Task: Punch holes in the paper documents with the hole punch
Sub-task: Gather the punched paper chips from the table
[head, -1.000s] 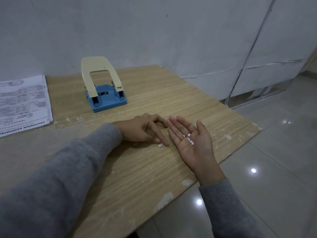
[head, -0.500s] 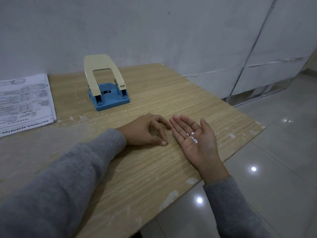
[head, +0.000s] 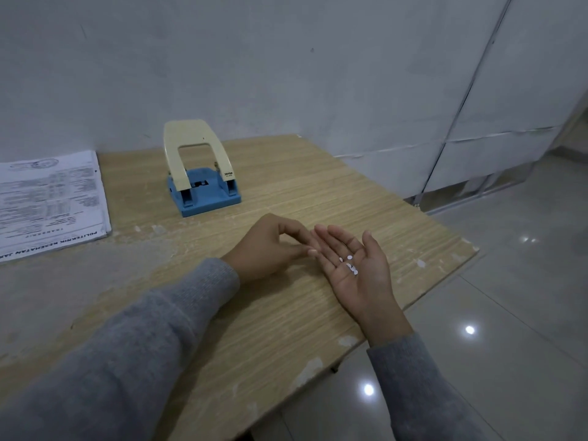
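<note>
On the worn wood-grain table (head: 286, 192), we cup round paper dots (head: 349, 266) in our flat right hand (head: 353, 268); left hand (head: 270, 246) pinches at nine o'clock of it.

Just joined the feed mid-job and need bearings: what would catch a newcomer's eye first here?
The right hand lies palm up near the table's right edge, with small white paper dots in its palm. The left hand rests beside it, thumb and finger pinched together by the right fingertips. Farther back, the cream and blue hole punch stands on the wooden table, with the paper documents at the left edge.
</note>
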